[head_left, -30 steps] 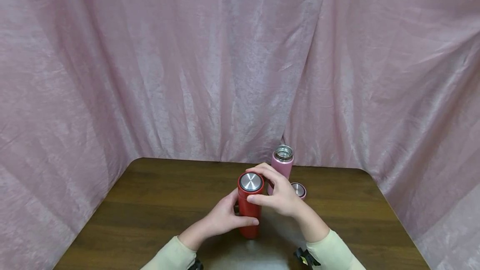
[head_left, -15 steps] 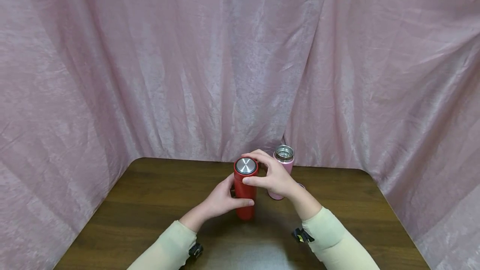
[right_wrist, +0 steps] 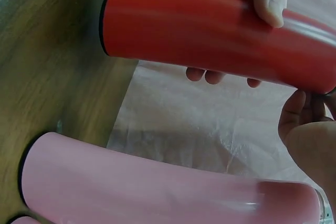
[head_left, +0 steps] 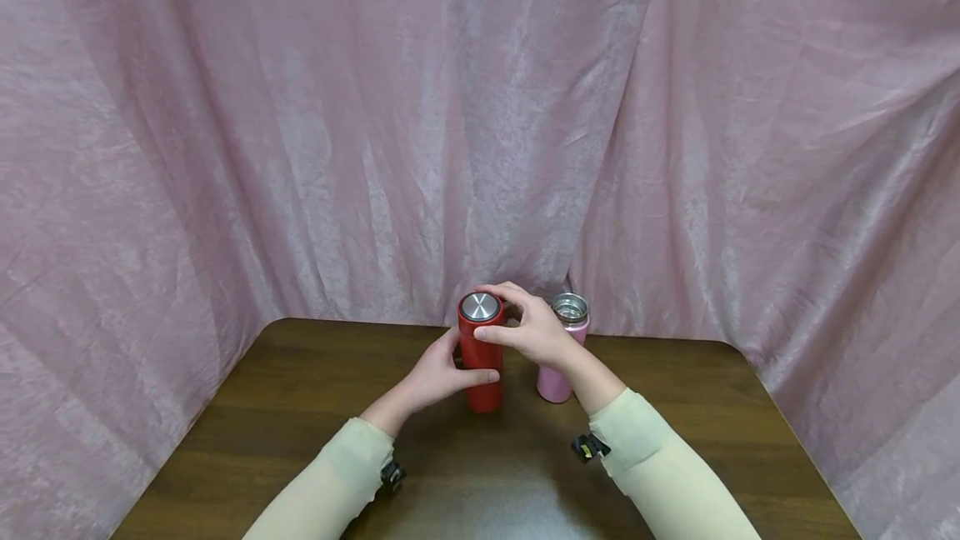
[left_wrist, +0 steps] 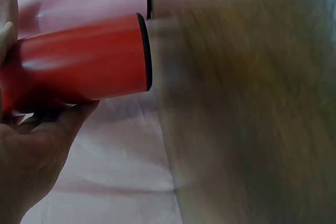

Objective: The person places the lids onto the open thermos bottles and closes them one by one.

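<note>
A red thermos stands upright in both hands, its base close over the wooden table. Its lid, with a round brushed-metal top, is on. My left hand grips the body from the left, thumb across the front; the right wrist view shows its fingertips coming round below. From the right, my right hand holds the lid, thumb in front and fingers behind. Just right of it, a pink thermos stands with its metal mouth uncovered, partly hidden by the right hand.
The dark wooden table reaches back to a pink velvet curtain. At the bottom corner of the right wrist view, a small pink piece lies beside the pink thermos. The right forearm passes in front of that spot in the head view.
Both hands have carried the red thermos away from the body and a little left, level with the pink one. The pink lid, seen earlier, has gone behind the right arm.
</note>
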A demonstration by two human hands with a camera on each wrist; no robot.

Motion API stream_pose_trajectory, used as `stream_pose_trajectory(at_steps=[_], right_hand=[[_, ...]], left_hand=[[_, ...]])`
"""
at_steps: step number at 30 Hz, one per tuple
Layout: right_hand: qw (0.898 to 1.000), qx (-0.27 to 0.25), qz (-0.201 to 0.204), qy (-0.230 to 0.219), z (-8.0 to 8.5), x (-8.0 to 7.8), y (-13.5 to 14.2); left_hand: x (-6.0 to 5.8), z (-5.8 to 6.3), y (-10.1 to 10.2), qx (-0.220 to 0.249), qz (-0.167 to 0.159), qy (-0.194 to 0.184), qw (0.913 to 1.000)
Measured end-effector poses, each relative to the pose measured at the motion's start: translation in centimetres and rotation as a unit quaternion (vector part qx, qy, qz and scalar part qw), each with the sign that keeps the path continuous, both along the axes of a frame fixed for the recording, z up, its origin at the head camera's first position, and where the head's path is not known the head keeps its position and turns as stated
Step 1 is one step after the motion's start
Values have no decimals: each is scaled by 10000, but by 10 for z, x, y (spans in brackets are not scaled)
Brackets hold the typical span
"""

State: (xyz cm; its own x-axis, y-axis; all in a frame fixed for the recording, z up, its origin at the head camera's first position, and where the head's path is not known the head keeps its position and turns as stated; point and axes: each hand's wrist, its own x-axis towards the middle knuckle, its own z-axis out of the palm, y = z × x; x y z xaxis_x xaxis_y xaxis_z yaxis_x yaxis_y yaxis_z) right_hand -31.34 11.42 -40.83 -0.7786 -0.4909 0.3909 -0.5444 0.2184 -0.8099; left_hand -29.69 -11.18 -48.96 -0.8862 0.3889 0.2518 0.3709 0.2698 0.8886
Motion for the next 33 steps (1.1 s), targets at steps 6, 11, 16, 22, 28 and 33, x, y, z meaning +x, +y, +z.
stream_pose_trajectory(at_steps=[6,11,16,22,28,33], right_hand=[[9996,187,-166,-152,5,-7,-5],[9988,396,-234,-164,6,-16,-8],[9982,492,-210,-282,6,-21,-11],[9977,494,-246,-383,6,-27,-13],[9973,474,-237,-516,5,-32,-17],[9966,362,-206,-704,3,-35,-19]], left_hand=[[-13,-1,-6,-13,138,-129,9998],[-22,-2,-9,109,195,-237,9995],[-27,-5,-11,194,224,-345,9990],[-34,-7,-13,197,266,-422,9986],[-39,-8,-16,270,244,-518,9980],[-42,-11,-15,318,273,-520,9978]])
